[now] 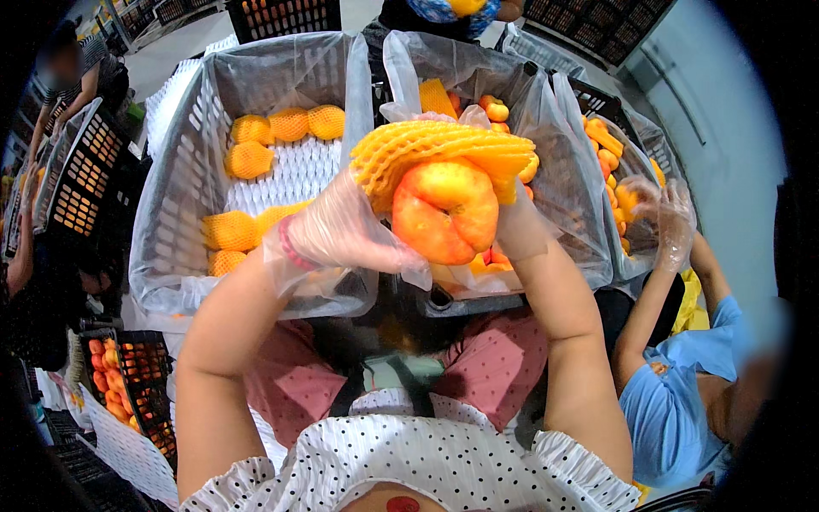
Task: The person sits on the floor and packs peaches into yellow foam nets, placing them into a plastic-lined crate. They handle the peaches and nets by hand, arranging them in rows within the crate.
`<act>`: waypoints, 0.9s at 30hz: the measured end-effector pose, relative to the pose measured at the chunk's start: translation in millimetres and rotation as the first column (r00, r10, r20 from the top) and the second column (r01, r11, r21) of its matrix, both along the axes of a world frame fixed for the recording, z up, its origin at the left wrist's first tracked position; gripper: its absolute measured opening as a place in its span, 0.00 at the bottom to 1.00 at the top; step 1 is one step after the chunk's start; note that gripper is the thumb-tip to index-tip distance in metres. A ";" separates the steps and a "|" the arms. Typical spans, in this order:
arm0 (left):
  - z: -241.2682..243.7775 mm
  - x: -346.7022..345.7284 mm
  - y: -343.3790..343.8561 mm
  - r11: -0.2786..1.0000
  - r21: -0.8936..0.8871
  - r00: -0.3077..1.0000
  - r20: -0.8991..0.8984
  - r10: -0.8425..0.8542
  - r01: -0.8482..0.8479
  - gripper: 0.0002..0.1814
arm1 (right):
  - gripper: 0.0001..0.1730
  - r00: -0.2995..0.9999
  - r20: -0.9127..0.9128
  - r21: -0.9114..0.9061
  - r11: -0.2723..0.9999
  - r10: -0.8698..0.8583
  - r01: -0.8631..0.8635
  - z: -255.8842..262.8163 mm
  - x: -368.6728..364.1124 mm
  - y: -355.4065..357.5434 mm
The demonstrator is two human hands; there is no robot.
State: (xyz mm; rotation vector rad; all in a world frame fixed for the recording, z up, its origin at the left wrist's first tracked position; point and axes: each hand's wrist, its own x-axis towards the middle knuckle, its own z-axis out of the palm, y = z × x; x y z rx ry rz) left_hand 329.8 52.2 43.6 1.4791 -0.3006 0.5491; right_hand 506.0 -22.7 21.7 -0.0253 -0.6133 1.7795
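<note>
A red-and-yellow flat peach (446,210) is held up before me, its stem hollow facing the camera. A yellow foam net sleeve (441,150) wraps over its top and sides. My left hand (349,227), in a thin clear plastic glove, grips both from the left, thumb under the peach. My right hand (521,221), gloved too, is at the right and behind the sleeve; its fingers are mostly hidden. Below left, a plastic-lined crate (166,224) holds several sleeved fruits (291,123) on white foam netting (294,166).
A second lined crate (572,233) at right holds bare peaches (496,110). Beyond it, a co-worker's gloved hands (672,214) are over another fruit crate (617,240). A black crate of peaches (144,377) stands low at left. Another person (96,70) works at far left.
</note>
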 end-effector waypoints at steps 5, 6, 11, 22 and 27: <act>-6.9 3.1 -0.1 0.996 -0.087 1.000 0.000 -0.013 0.013 0.56 | 0.24 0.773 0.533 0.164 0.938 -0.345 0.306 0.1 -3.8 -9.4; -7.2 2.2 -1.1 0.995 -0.101 1.000 -0.016 -0.013 0.011 0.56 | 0.22 0.728 0.562 0.191 0.918 -0.392 0.346 1.0 -4.9 -10.5; -8.0 -8.3 1.2 0.995 -0.066 0.992 -0.105 0.064 -0.071 0.56 | 0.25 0.721 0.609 0.181 0.943 -0.330 0.279 -5.2 0.1 -5.6; -19.3 -6.8 12.9 0.960 -0.279 0.997 -0.061 -0.049 0.030 0.45 | 0.33 -0.021 0.433 0.784 0.364 -0.901 0.502 52.4 -15.6 -22.5; -17.0 -12.2 14.3 0.854 -0.517 0.984 -0.119 -0.129 0.050 0.41 | 0.48 -0.134 0.369 0.929 0.366 -0.920 0.049 37.2 -17.5 -13.0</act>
